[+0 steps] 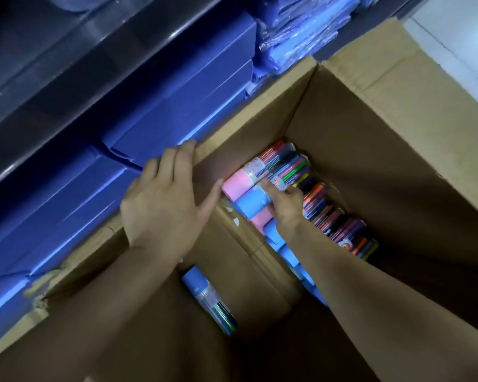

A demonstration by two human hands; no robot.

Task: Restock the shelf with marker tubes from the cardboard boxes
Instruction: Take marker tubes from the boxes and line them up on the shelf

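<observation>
A shop's stockroom or aisle: dark shelves (75, 86) are packed with stacked blue folders (177, 106) and wrapped packs (295, 42), beside an open cardboard box (370, 150) of marker tubes (284, 172).

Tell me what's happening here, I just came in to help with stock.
A person is reaching into an open cardboard box beside the shelf. The left hand rests open on the box's flap, while the right hand reaches down onto a row of marker tubes with pink and blue caps. One tube lies apart. None is lifted yet.
</observation>
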